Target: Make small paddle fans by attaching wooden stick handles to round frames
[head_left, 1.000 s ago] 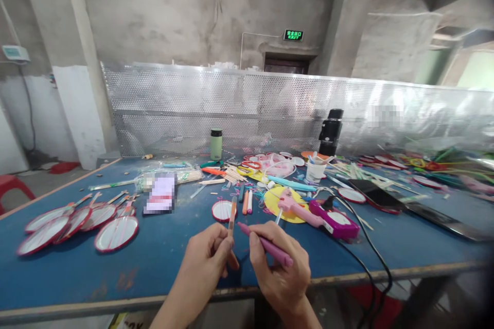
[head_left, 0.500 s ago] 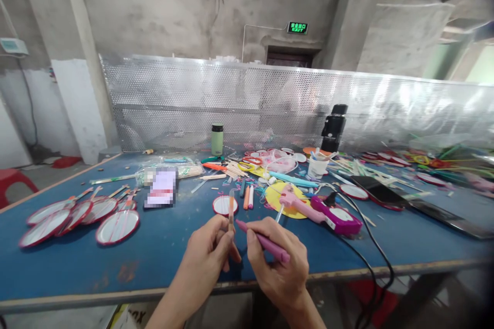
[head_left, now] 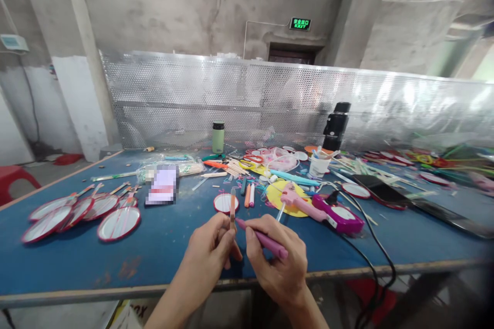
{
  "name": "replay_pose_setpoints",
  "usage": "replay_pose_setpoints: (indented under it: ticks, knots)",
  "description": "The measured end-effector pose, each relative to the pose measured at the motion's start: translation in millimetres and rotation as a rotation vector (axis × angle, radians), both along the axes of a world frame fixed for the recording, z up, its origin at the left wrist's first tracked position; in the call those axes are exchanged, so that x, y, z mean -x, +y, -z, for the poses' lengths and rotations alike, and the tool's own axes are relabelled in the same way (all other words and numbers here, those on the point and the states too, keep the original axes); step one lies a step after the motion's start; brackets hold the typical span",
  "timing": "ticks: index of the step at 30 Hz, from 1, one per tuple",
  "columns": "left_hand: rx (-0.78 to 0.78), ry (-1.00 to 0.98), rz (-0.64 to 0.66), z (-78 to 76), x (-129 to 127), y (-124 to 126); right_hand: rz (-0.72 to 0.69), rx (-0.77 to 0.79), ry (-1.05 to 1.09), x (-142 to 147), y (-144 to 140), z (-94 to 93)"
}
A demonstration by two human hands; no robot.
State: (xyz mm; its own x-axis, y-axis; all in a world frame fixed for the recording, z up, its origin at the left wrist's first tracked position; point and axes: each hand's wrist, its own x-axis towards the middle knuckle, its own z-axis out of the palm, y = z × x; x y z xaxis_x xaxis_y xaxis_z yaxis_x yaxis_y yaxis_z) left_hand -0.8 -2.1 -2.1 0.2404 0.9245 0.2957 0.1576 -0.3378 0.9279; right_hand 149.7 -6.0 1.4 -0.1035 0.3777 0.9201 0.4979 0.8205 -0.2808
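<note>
Head view: left hand pinches a thin wooden stick upright, fingers closed round its lower end. Right hand is closed on a purple marker, tip touching the stick. Both sit above the worktop, just nearer than the round red-rimmed disc. Stick looks light, stiff, likely snappable; best held low, near the base.

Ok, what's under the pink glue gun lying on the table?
The pink glue gun lies partly on a yellow paper disc on the blue table. Whatever the disc covers is hidden.
</note>
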Motion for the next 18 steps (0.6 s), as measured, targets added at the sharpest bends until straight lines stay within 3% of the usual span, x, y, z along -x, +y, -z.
replay_pose_setpoints:
  ticks: [18]
  knots:
    - [0.004, 0.005, -0.011, 0.1, -0.5, 0.3, -0.044, -0.003, -0.035, 0.7, -1.1, -3.6]
